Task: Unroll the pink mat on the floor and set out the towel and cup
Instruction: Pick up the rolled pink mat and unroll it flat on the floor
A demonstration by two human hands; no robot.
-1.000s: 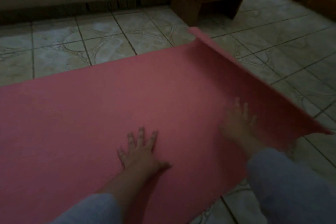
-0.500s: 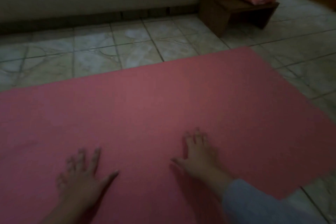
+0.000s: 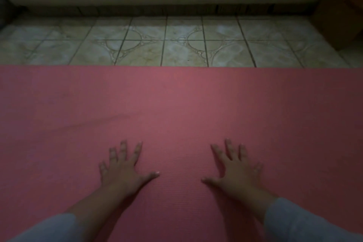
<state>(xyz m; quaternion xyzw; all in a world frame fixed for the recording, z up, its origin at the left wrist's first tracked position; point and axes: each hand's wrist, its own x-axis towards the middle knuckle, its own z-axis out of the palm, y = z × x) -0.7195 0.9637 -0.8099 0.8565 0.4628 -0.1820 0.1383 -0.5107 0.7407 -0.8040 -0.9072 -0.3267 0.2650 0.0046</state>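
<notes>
While the pink mat (image 3: 176, 104) lay flat on the tiled floor (image 3: 176, 45), the left hand (image 3: 123, 171) and right hand (image 3: 237, 171) pressed it, fingers (image 3: 137, 150) spread; smoothing seemed underway. Next likely: fetching towel and cup, both unseen.

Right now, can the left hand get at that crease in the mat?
Probably yes. The left hand lies flat and empty on the mat, and nothing lies between it and the crease ahead to its left.
</notes>
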